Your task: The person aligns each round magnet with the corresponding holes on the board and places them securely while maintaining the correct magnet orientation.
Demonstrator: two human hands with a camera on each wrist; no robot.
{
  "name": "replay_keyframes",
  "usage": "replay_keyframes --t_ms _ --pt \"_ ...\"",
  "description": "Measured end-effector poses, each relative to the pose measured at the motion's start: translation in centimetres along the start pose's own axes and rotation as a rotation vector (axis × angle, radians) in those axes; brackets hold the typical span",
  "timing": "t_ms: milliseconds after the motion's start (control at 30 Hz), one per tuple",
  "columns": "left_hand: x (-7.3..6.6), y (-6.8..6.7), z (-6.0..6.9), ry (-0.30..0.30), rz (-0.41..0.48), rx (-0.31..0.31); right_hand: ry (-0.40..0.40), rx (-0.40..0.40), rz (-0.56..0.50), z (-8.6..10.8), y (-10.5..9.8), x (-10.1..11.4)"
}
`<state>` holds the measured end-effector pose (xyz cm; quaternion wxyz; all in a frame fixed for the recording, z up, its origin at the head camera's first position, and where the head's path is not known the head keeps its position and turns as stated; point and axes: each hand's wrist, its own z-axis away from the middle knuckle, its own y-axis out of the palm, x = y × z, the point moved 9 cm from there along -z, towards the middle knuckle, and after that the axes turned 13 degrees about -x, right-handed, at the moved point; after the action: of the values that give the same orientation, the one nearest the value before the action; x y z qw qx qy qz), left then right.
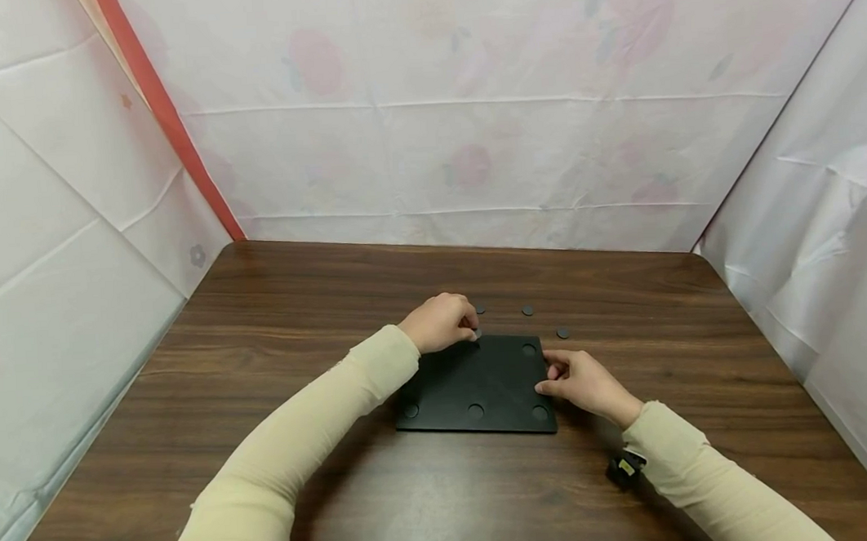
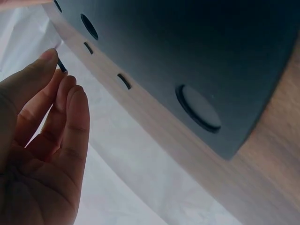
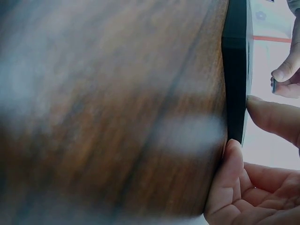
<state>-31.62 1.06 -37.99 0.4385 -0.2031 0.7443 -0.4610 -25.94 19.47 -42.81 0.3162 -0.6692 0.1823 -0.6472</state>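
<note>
A flat black board (image 1: 498, 381) with several round recesses lies on the wooden table. My left hand (image 1: 439, 323) is over its far edge, pinching a small dark disc (image 2: 62, 64) between thumb and fingers; the disc stands on edge in that grip, apart from the board in the left wrist view. At the board's right side, my right hand (image 1: 587, 383) holds the edge, its thumb (image 3: 269, 116) against the top face and a finger against the side. Part of the board's far left is hidden under my left hand and sleeve.
Beyond the board lie three loose dark discs: one disc (image 1: 480, 310) near my left fingers, a second disc (image 1: 527, 310), and a third disc (image 1: 563, 333) farther right. A small black device (image 1: 624, 469) shows by my right cuff. Pale curtains (image 1: 463, 138) surround the table (image 1: 295, 294).
</note>
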Motion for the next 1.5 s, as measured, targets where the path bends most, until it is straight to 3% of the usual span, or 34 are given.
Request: replay_keyframes --t_ms 667,1500 --pt "0.3 2.1 0.1 0.0 -0.043 0.098 0.005 -0.001 0.0 -0.1 0.1 -0.1" --pt "0.9 2.6 -0.1 -0.037 -0.059 0.095 -0.002 0.0 -0.006 0.0 0.2 -0.2"
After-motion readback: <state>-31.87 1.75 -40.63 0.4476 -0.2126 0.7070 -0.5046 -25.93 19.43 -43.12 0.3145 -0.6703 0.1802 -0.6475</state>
